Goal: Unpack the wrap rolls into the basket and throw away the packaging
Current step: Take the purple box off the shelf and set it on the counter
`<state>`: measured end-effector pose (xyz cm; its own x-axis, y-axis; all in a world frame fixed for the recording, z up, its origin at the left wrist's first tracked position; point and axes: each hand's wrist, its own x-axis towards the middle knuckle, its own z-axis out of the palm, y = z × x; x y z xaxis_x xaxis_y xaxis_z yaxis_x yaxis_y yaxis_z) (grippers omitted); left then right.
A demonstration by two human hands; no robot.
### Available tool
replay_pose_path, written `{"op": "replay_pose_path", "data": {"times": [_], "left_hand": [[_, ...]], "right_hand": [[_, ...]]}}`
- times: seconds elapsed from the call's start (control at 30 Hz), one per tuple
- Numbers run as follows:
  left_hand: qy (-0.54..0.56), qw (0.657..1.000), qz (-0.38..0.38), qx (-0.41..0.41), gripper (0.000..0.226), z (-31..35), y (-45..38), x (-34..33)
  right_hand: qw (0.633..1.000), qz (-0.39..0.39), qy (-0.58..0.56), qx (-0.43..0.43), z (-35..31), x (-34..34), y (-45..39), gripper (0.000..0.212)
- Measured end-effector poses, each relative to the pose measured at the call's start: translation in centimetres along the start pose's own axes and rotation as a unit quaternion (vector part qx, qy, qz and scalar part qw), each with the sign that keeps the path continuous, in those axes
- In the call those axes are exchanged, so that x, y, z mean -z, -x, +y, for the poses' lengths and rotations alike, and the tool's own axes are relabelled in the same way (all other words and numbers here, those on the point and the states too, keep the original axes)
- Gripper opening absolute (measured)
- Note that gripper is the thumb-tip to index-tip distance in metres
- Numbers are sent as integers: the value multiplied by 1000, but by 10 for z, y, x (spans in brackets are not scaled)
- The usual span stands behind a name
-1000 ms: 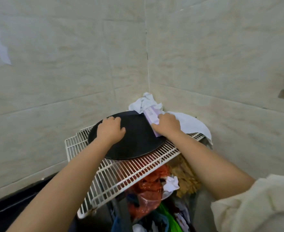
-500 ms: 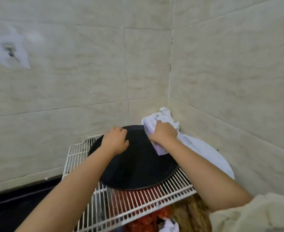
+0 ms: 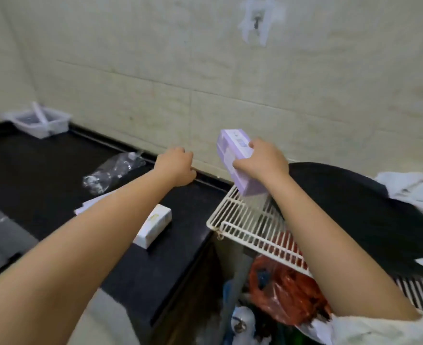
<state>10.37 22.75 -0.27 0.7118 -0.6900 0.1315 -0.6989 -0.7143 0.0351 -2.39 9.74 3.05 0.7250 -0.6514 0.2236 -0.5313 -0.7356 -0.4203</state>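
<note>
My right hand grips a purple wrap-roll box and holds it in the air above the left edge of a white wire rack. Over the black countertop, my left hand hovers with its fingers curled and nothing in them. A white and yellow box lies on the counter under my left forearm. Behind it sits crumpled clear plastic packaging. A white basket with a handle stands at the far left against the tiled wall.
A black round pan rests on the wire rack, with white cloth at its right. Below the rack hang red plastic bags and other clutter. A flat white packet peeks out beside my left forearm.
My right hand lifted the purple box off the pan and carried it left. My left hand let go of the pan and moved over the counter. The view swung left.
</note>
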Motion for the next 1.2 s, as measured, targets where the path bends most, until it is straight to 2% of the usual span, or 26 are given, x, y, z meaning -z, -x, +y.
{"op": "replay_pose_path", "data": {"times": [0.2, 0.43, 0.6, 0.77, 1.2], "left_hand": [[-15, 991, -29, 130, 43, -127, 78, -19], [-24, 976, -96, 195, 44, -275, 148, -54], [-17, 976, -140, 169, 42, -351, 163, -82], [5, 976, -173, 135, 43, -392, 155, -114], [58, 977, -203, 8, 43, -397, 46, -181]], "right_hand": [[992, -83, -51, 86, -98, -85, 24, 54], [978, -155, -72, 116, -185, -205, 60, 56], [977, -181, -83, 77, -241, -275, 77, 61], [980, -182, -69, 31, -254, -311, 87, 62], [986, -124, -38, -105, -216, -354, 43, 64]]}}
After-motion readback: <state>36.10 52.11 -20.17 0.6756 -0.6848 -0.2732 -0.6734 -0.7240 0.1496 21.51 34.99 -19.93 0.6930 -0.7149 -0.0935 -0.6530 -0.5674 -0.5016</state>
